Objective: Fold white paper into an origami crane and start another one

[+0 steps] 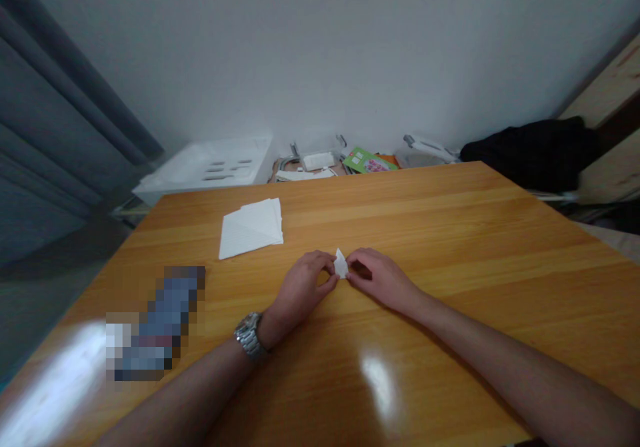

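Note:
A small white piece of folded paper (341,265), pointed at its top, is held between both hands over the middle of the wooden table (425,213). My left hand (306,285) pinches its left edge between thumb and fingers. On the other side, my right hand (380,275) grips the right edge with thumb and index finger. A metal wristwatch (251,335) circles my left wrist. Farther back on the left lies a small pile of white lined paper sheets (251,227), apart from both hands.
A pixelated dark, elongated object (165,317) lies on the table's left side. Beyond the far edge stand a white plastic tray (215,160), a green booklet (369,160) among clutter, and black cloth (530,150) at right. A grey curtain (55,100) hangs left.

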`<state>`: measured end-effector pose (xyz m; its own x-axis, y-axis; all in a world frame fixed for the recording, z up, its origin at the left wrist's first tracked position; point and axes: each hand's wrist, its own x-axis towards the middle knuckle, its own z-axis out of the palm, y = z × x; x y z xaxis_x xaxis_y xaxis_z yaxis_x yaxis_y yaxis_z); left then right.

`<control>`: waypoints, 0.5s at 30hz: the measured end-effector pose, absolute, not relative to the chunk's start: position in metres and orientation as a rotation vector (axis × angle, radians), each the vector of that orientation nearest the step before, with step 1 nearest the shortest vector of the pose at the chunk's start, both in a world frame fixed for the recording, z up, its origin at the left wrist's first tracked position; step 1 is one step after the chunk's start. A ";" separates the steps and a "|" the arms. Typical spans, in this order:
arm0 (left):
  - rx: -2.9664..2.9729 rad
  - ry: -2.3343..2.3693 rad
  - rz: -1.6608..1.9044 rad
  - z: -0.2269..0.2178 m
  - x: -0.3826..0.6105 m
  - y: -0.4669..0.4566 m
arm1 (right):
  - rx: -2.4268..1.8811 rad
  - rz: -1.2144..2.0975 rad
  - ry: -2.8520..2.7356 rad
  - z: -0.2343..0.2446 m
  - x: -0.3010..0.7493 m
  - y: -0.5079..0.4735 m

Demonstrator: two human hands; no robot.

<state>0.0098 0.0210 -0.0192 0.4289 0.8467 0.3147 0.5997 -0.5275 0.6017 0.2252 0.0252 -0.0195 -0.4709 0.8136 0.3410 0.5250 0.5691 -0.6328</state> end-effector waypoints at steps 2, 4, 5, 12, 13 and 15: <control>2.249 1.289 0.825 -0.018 0.010 0.020 | -1.124 0.631 -2.136 -0.020 0.226 0.024; 2.227 1.330 0.804 -0.017 0.009 0.019 | -1.146 0.662 -2.114 -0.020 0.226 0.023; 2.228 1.330 0.792 -0.016 0.009 0.019 | -1.131 0.667 -2.117 -0.020 0.226 0.023; 2.255 1.266 0.788 -0.017 0.008 0.019 | -0.946 0.549 -2.198 -0.023 0.229 0.025; 2.266 1.251 0.802 -0.018 0.007 0.019 | -0.939 0.536 -2.202 -0.025 0.230 0.025; 2.293 1.225 0.826 -0.018 0.007 0.019 | -0.936 0.500 -2.213 -0.027 0.231 0.026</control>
